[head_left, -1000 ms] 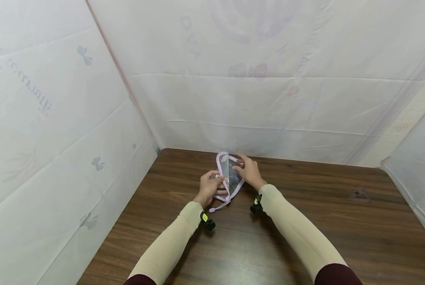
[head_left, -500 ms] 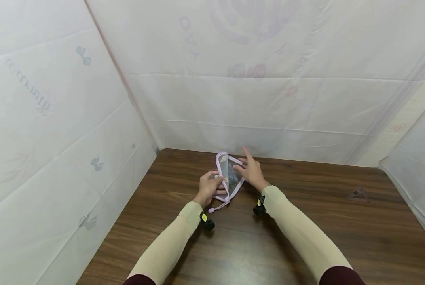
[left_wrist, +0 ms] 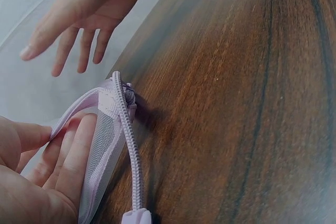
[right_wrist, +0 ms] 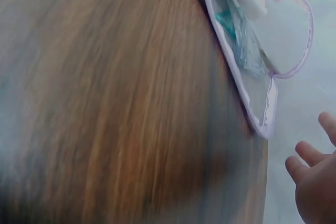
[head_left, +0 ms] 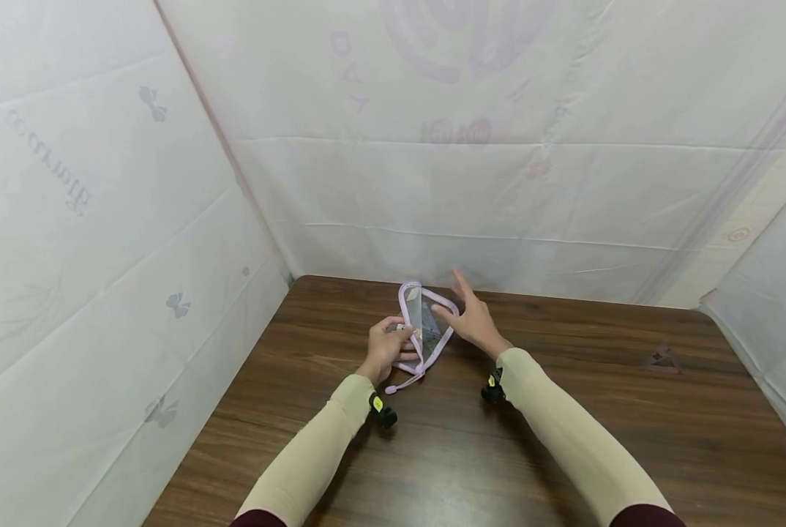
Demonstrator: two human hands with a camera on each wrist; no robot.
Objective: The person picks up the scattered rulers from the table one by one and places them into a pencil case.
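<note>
A mesh zip pouch (head_left: 432,342) with lilac edging stands gaping near the back of the table. My left hand (head_left: 386,348) pinches one side of its mouth between thumb and fingers. From the zip's end hangs a lilac cord pull (left_wrist: 134,166), close up in the left wrist view. Inside, the right wrist view shows a crumpled clear plastic packet (right_wrist: 249,51) with a teal part; what it contains cannot be made out. My right hand (head_left: 477,322) is beside the pouch's right edge, fingers spread and holding nothing.
The dark wood-grain table (head_left: 564,410) ends at a pale printed sheet (head_left: 393,190) hung behind it. Similar sheets rise on the left and right. A small dark triangular mark or piece (head_left: 664,360) lies at the table's right.
My right hand has come away from the pouch's edge, moving right and spreading its fingers. The left hand and the pouch have stayed in place.
</note>
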